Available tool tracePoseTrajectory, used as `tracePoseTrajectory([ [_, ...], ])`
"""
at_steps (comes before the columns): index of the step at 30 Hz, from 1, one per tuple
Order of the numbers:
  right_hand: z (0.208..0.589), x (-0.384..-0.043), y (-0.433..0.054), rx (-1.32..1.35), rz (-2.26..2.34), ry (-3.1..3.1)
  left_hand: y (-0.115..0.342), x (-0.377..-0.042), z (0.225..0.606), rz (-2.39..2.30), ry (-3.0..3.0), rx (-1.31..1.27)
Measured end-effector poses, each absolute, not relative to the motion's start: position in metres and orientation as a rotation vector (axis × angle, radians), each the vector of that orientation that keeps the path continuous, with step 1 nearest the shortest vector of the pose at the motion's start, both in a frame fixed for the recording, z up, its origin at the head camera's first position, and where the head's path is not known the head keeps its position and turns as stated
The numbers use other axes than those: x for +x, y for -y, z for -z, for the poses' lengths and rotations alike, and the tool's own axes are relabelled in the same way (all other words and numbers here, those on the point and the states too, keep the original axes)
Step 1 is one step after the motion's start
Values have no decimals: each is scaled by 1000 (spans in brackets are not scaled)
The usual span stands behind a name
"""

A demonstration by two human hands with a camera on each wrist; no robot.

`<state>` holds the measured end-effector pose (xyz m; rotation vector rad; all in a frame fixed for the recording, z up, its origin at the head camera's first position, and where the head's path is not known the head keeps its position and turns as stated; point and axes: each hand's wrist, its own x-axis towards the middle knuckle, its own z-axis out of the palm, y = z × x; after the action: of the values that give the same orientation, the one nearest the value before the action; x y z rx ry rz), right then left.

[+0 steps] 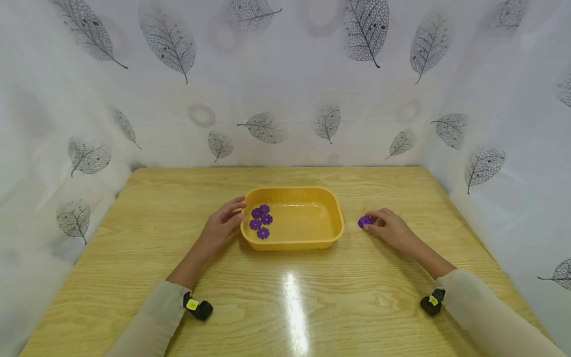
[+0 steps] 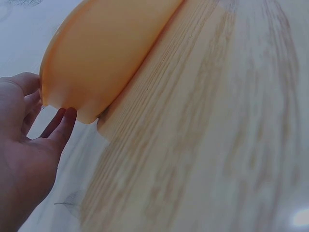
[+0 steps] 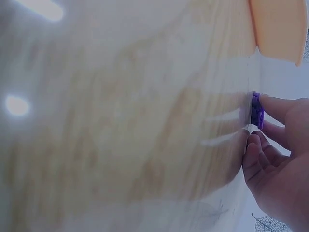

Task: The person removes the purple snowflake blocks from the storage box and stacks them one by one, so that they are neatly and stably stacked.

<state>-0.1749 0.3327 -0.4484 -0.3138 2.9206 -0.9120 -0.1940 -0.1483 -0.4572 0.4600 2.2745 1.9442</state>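
My left hand (image 1: 221, 221) is at the left end of a yellow plastic basin (image 1: 308, 244), its fingers extended against the outer wall and rim. In the left wrist view the fingertips (image 2: 71, 114) touch the outside of that end. Several purple flower-shaped discs (image 1: 263, 233) with notched edges lie inside the basin at its left. To the right of the basin my right hand (image 1: 392, 229) pinches a small clump of the same purple discs (image 1: 363, 221) at the tabletop. The right wrist view shows the clump (image 3: 256, 110) edge-on under the thumb and finger.
The wooden table (image 1: 250, 302) carries the basin near its middle, with a bright light reflection in front. A white curtain (image 1: 285, 89) with printed leaves encloses the back and sides. Each sleeve cuff bears a small black wrist camera (image 1: 204, 311).
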Motion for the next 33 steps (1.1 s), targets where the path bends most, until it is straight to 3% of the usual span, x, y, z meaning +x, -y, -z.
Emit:
tracePoseTrajectory([
  [33,449,-173,-338,-295,939,-2885,147,-193,456,-1949,-2261,454],
])
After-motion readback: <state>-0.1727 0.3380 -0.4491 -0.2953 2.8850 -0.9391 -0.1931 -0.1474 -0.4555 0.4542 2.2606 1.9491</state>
